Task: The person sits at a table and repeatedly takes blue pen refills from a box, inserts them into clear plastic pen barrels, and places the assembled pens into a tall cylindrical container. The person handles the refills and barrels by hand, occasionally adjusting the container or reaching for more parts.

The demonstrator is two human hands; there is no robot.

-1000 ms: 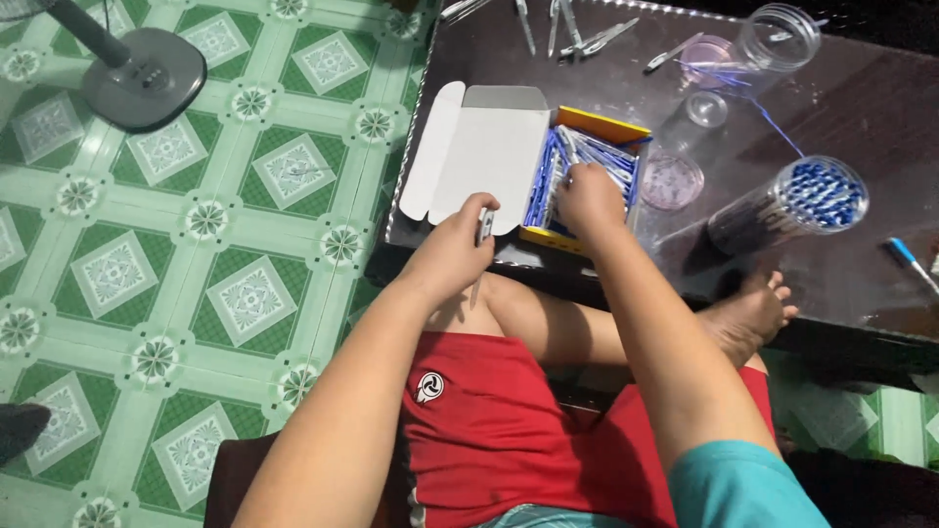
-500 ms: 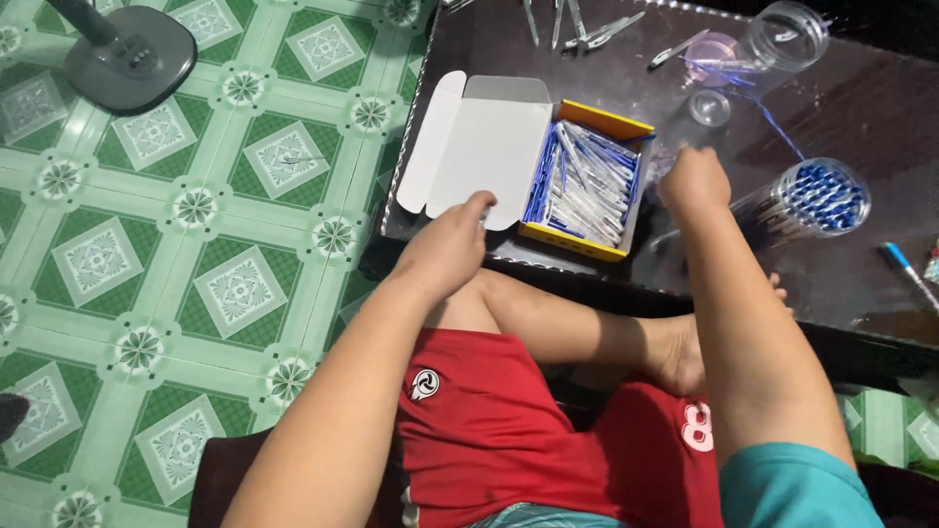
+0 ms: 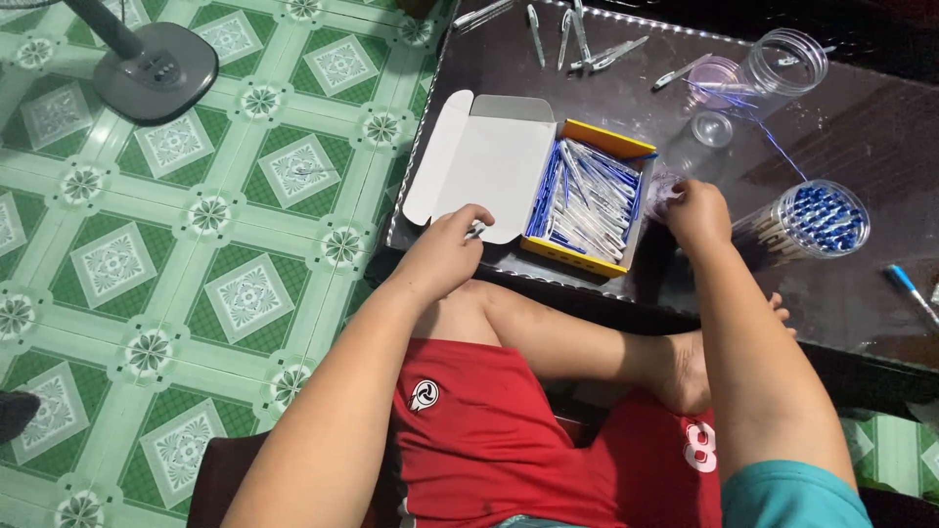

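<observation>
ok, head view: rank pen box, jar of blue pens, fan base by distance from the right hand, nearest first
From the right hand:
1. Pen box, just to its left on the table.
2. Jar of blue pens, lying to its right.
3. Fan base, far left on the tiled floor.

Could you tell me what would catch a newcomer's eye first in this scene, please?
First, the open yellow box packed with blue-and-white pens, mid-table between the two hands. The left hand rests on the box's white flap with a small pen-like piece in its fingers; the right hand sits just right of the box. Further right lies a clear jar of blue-capped pens.
</observation>
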